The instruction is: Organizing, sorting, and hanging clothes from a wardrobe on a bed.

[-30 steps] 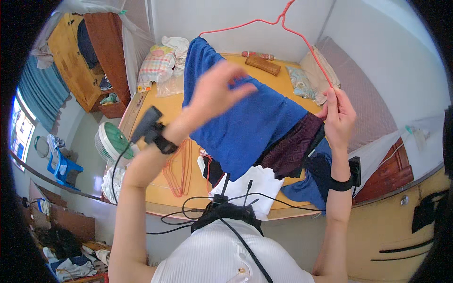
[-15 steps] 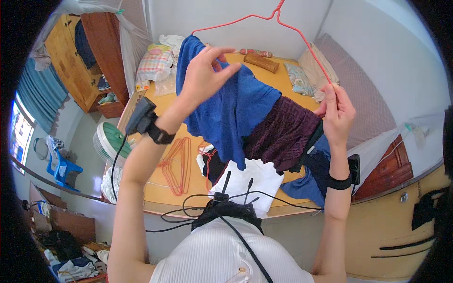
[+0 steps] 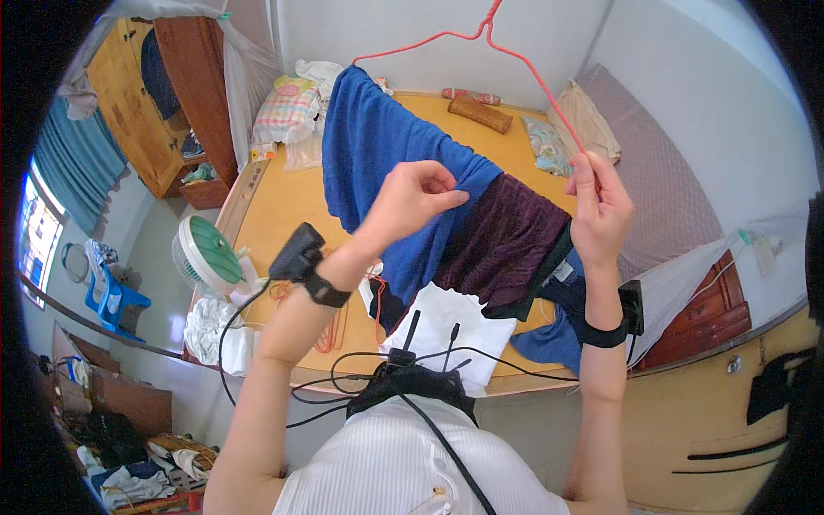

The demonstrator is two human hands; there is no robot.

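A red clothes hanger (image 3: 530, 67) is held up over the bed, its hook reaching the top of the view. My right hand (image 3: 601, 210) pinches the hanger's right corner, fingers closed. Over its lower bar hang several garments: a blue garment (image 3: 386, 137) at the left, a dark purple ribbed garment (image 3: 508, 245) beside it, and dark cloth at the right end. In front of the blue garment, my left hand (image 3: 419, 199) has thumb and fingers closed together at a fold of it near the purple one. The hanger's lower bar is hidden under the cloth.
On the bed (image 3: 283, 202) lie a white garment (image 3: 446, 335), a dark blue garment (image 3: 549, 343) and red hangers (image 3: 330, 335). Pillows (image 3: 584, 124) and a brown bolster (image 3: 479, 113) sit at the back. A green-and-white fan (image 3: 209, 255) stands left. Black cables (image 3: 335, 378) run near my waist.
My left hand has moved right and down, from the blue garment's upper left to its edge near the purple one, its fingers closing. The hanger and right hand have shifted slightly left.
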